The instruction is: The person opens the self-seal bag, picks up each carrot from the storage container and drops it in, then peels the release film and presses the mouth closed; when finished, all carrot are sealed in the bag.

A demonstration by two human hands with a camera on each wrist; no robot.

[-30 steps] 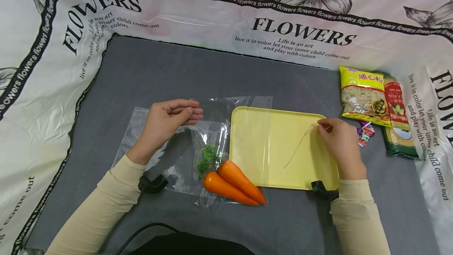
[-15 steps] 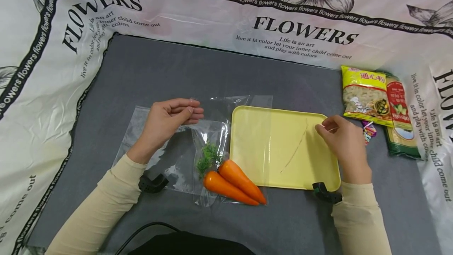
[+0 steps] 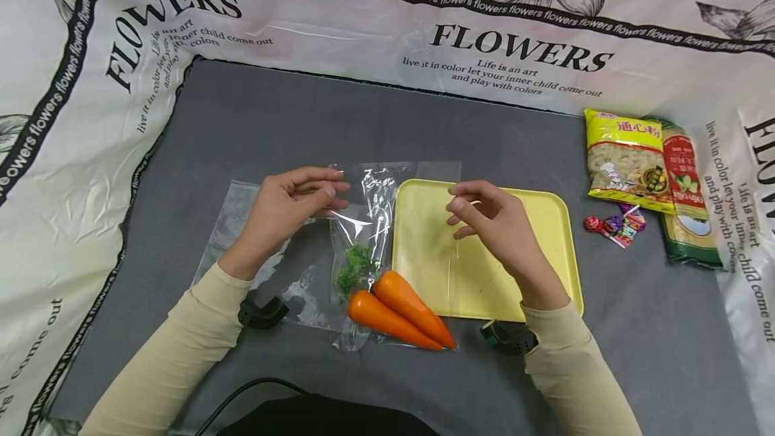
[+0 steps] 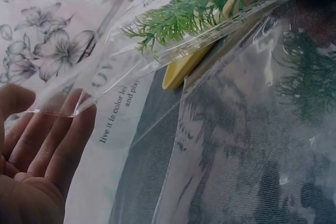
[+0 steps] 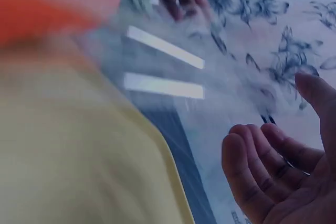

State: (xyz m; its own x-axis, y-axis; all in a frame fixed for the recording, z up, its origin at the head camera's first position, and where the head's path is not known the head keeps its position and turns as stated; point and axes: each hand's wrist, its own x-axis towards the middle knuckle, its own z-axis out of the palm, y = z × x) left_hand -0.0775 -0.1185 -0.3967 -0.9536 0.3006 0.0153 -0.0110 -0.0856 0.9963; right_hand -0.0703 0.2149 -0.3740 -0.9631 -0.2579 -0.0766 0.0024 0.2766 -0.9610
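Note:
My left hand [image 3: 290, 197] pinches the edge of a clear plastic bag [image 3: 372, 187] between thumb and fingers. In the left wrist view the film stretches up from that hand [image 4: 42, 150], and feathery green tops [image 4: 184, 11] show through it. Two orange carrots [image 3: 402, 311] lie at the near end of the bag, beside the tray's lower left corner. Over the yellow tray [image 3: 545, 221] hovers my right hand [image 3: 493, 221], fingers loosely bent and thumb apart. No object shows between its fingers in the right wrist view, which is partly blurred.
Another clear sheet or bag [image 3: 224, 227] lies flat at left. Wrapped lollipops [image 3: 617, 226] sit right of the tray, near a yellow pasta packet [image 3: 626, 167] and a green-and-red packet [image 3: 690, 241]. A black cable [image 3: 254, 382] runs along the front.
My right hand has moved left from the tray's right edge to above its middle, uncovering a red lollipop. The bag's film has shifted slightly upright; my left hand stays nearly still.

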